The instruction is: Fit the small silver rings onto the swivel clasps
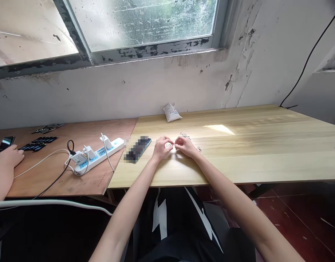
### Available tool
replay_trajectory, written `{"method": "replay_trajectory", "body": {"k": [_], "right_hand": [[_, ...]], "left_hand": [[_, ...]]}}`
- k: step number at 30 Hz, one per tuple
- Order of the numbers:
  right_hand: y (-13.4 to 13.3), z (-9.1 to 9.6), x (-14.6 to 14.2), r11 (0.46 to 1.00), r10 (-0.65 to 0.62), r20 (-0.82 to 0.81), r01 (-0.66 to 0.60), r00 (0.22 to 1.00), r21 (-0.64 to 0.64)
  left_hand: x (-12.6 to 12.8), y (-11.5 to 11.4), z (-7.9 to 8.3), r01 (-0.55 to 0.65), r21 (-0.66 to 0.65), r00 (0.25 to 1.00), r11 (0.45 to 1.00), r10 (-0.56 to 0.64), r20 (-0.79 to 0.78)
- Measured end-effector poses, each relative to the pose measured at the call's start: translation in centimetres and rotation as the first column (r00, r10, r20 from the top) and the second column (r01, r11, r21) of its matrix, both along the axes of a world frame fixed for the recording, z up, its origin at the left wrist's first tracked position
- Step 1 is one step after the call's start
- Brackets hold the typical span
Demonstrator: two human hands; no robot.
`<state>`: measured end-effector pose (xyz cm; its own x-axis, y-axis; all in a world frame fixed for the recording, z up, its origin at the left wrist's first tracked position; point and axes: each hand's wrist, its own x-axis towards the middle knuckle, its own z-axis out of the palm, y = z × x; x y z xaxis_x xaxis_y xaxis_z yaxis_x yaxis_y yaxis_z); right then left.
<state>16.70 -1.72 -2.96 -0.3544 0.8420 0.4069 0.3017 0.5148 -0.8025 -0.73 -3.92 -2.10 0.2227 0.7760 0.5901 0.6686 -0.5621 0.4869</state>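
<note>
Close together over the pale wood table, my left hand [161,148] and my right hand [186,146] meet at the fingertips. Both are closed in a pinch, and whatever lies between them is too small to make out. A few small whitish pieces [168,145] show by the left fingers. Just beyond my right hand is a little pile of small ring-like pieces [185,135]. More such bits [199,149] lie to the right of my right wrist. A phone [138,150], its screen blurred out, rests left of my left hand.
A white printed packet [172,112] sits near the wall. On the brown board at left are a power strip [102,154] with plugs and cables, and several dark flat parts [38,144]. Another person's hand [13,156] holds a phone [6,144] at the far left.
</note>
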Motion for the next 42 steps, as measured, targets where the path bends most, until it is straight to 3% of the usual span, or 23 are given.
{"method": "replay_trajectory", "body": {"k": [10,13,16,21,29,35,42], "right_hand": [[0.0,0.2,0.3,0.985,-0.088,0.123,0.068,0.989,0.158],[-0.1,0.4,0.1,0.970,-0.146,0.124,0.117,0.981,0.215],[-0.6,0.7,-0.1,0.942,-0.235,0.106,0.199,0.966,0.272],[-1.5,1.0,-0.8,0.901,-0.325,0.110,0.273,0.939,0.337],[-1.6,0.9,-1.1,0.855,-0.380,0.238,0.242,0.894,0.458],[-1.7,1.1,-1.0,0.850,-0.357,0.293,0.179,0.887,0.496],[-2.0,1.2,-1.1,0.840,-0.352,0.317,0.148,0.881,0.522]], "left_hand": [[-0.2,-0.1,-0.1,-0.045,0.007,0.997,0.999,0.045,-0.069],[-0.1,0.0,-0.1,-0.072,-0.061,0.990,0.996,0.079,0.113],[0.1,0.3,-0.1,0.006,-0.215,0.920,0.977,0.079,0.384],[0.2,0.6,0.2,0.169,-0.337,0.844,0.926,0.041,0.535],[-0.1,0.8,0.1,0.332,-0.427,0.729,0.841,0.058,0.682],[-0.1,0.8,0.0,0.361,-0.435,0.677,0.825,0.089,0.730],[-0.1,1.0,0.0,0.359,-0.439,0.668,0.823,0.101,0.737]]}}
